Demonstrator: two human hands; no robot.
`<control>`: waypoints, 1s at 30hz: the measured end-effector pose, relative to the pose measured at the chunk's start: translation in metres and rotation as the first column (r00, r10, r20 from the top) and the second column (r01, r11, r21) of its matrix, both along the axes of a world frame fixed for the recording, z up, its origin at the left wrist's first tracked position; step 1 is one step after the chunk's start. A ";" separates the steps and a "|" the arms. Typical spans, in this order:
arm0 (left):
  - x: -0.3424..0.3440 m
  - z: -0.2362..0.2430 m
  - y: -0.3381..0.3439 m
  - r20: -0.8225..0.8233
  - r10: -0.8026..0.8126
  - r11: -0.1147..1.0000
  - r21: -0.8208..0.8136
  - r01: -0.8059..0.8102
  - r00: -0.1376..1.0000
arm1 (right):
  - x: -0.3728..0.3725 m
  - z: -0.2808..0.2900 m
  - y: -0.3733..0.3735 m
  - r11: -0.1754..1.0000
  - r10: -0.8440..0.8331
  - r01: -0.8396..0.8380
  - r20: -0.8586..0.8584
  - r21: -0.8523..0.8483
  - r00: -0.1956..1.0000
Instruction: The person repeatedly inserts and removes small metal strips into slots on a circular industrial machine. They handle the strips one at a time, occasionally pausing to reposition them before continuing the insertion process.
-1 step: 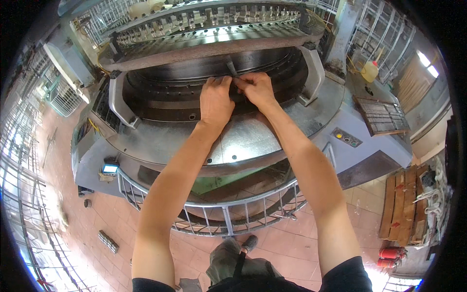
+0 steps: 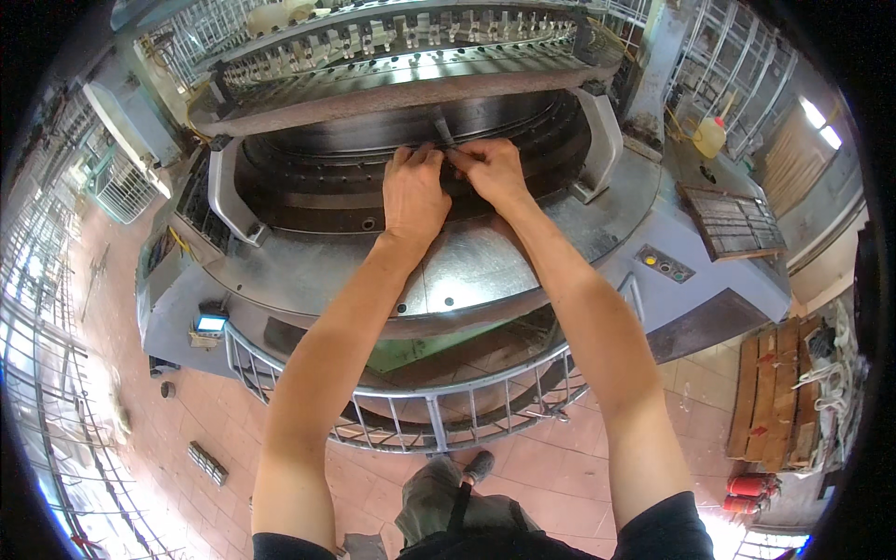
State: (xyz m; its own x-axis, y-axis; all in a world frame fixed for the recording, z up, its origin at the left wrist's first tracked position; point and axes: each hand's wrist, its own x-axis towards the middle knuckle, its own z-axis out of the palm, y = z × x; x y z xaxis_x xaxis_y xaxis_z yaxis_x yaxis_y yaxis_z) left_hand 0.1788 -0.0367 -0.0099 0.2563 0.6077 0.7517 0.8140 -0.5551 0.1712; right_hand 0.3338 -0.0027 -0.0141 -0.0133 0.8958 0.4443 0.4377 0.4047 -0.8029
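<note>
A person is reaching with two bare hands into a round metal machine [image 2: 476,257] that is filling the upper middle of the frame. The left hand [image 2: 416,191], just left of upper centre, is curling its fingers over the dark inner ring [image 2: 317,202]; whether it is gripping anything, one cannot tell. The right hand [image 2: 493,173], just beside it, is pinching its fingers together near the lower end of a slim grey strip [image 2: 442,126]; what they are grasping is hidden. A curved railing [image 2: 434,422] is running across the lower middle.
</note>
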 end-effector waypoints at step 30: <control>0.006 0.002 -0.001 -0.100 0.102 0.994 0.044 -0.098 0.990 | -0.002 0.003 -0.003 0.998 -0.043 0.041 0.034 0.048 0.998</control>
State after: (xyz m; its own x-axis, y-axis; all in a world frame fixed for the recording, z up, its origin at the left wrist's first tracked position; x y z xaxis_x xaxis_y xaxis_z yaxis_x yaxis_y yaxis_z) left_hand 0.1846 -0.0375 -0.0080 0.2722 0.6050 0.7482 0.8779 -0.4744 0.0642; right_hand 0.3314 -0.0058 -0.0114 0.0077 0.8737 0.4864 0.4828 0.4227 -0.7669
